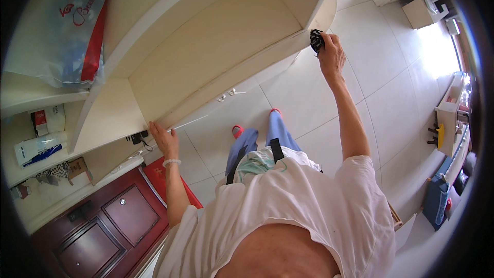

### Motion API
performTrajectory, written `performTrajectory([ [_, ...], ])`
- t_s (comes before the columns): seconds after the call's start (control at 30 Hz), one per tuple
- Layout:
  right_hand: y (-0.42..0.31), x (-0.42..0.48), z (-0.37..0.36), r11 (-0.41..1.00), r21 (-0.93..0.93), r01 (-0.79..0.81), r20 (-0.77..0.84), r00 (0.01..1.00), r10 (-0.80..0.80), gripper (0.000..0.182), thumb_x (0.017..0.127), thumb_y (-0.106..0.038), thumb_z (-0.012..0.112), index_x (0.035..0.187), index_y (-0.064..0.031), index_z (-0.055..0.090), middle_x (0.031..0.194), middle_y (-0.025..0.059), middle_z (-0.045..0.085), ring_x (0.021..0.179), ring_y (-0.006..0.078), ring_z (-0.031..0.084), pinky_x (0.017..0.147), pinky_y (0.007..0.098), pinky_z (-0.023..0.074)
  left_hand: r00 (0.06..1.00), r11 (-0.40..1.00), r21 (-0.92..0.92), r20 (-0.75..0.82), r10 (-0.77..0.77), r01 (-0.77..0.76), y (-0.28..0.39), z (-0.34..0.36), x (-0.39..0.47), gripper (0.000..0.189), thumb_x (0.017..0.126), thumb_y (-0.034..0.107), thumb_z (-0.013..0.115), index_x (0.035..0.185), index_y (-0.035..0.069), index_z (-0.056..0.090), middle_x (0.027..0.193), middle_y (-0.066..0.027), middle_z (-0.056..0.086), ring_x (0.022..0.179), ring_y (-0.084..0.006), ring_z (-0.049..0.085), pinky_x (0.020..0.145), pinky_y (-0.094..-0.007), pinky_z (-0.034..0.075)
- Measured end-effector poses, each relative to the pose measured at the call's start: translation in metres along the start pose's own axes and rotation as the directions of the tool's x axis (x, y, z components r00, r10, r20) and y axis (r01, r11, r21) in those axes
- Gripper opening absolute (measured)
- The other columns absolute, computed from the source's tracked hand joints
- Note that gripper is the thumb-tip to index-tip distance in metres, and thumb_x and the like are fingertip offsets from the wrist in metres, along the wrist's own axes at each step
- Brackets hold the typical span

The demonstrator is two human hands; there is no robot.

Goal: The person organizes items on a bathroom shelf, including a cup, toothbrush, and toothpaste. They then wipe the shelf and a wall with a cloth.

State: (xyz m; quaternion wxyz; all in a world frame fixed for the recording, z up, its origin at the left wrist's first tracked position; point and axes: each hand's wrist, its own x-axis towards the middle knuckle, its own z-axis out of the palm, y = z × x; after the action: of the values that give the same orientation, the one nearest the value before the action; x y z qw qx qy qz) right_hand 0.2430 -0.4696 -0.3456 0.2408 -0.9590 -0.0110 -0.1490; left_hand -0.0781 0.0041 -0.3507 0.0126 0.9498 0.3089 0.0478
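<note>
My right hand (332,52) grips a bunched black cloth with white spots (317,41), held against the right end of a cream shelf board (239,67). That board belongs to a cream shelving unit with a wide compartment (220,23) in front of me. At the board's left end, my left hand (164,139) rests with its fingers against the edge, holding nothing. A pale bead bracelet (171,162) circles that wrist.
A clear plastic bag with red print (83,31) stands on the upper left shelf. Packages (40,148) fill a lower left shelf. Below are a dark red panelled door (131,212) and a red mat (158,172). Pale floor tiles (308,96) extend rightward towards a blue box (436,197).
</note>
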Motion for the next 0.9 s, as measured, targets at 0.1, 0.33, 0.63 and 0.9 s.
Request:
performTrajectory([
  [0.1, 0.006, -0.005, -0.004, 1.000, 0.023, 0.003, -0.002, 1.000, -0.003, 0.033, 0.080, -0.002, 0.060, 0.110, -0.0158, 0.064, 0.108, 0.0052, 0.061, 0.098, 0.0277, 0.062, 0.076, 0.0415, 0.0515, 0.998, 0.996, -0.066, -0.023, 0.056, -0.057, 0.017, -0.001, 0.000, 0.072, 0.079, 0.005, 0.069, 0.138, -0.012, 0.032, 0.147, -0.0276, 0.030, 0.139, -0.0413, 0.027, 0.115, -0.0433, 0.024],
  [0.33, -0.044, -0.025, 0.020, 0.995, 0.079, 0.054, 0.143, 0.988, -0.065, 0.029, 0.080, -0.001, 0.055, 0.105, -0.0140, 0.064, 0.108, 0.0086, 0.062, 0.101, 0.0309, 0.061, 0.077, 0.0433, 0.0515, 0.929, 0.902, -0.226, -0.123, 0.349, -0.369, 0.090, -0.009, 0.015, 0.068, 0.078, 0.003, 0.069, 0.136, -0.009, 0.036, 0.146, -0.0274, 0.031, 0.136, -0.0410, 0.031, 0.112, -0.0441, 0.031],
  [0.63, -0.072, -0.042, 0.006, 0.967, 0.251, -0.036, 0.084, 0.996, 0.015, 0.034, 0.079, -0.001, 0.055, 0.110, -0.0117, 0.062, 0.109, 0.0091, 0.063, 0.100, 0.0327, 0.060, 0.080, 0.0439, 0.0504, 0.926, 0.905, -0.205, -0.010, 0.378, -0.372, 0.085, -0.014, 0.027, 0.065, 0.079, 0.009, 0.070, 0.134, -0.008, 0.040, 0.148, -0.0252, 0.032, 0.137, -0.0390, 0.031, 0.112, -0.0450, 0.030],
  [0.9, -0.035, -0.001, 0.030, 0.991, -0.136, 0.001, 0.083, 0.996, 0.010, 0.020, 0.081, -0.002, 0.054, 0.097, -0.0099, 0.063, 0.105, 0.0078, 0.063, 0.099, 0.0301, 0.059, 0.077, 0.0424, 0.0522, 0.916, 0.927, -0.093, 0.146, 0.373, -0.363, 0.069, -0.016, 0.046, 0.074, 0.079, 0.019, 0.072, 0.139, -0.005, 0.037, 0.149, -0.0237, 0.031, 0.139, -0.0358, 0.030, 0.112, -0.0487, 0.028],
])
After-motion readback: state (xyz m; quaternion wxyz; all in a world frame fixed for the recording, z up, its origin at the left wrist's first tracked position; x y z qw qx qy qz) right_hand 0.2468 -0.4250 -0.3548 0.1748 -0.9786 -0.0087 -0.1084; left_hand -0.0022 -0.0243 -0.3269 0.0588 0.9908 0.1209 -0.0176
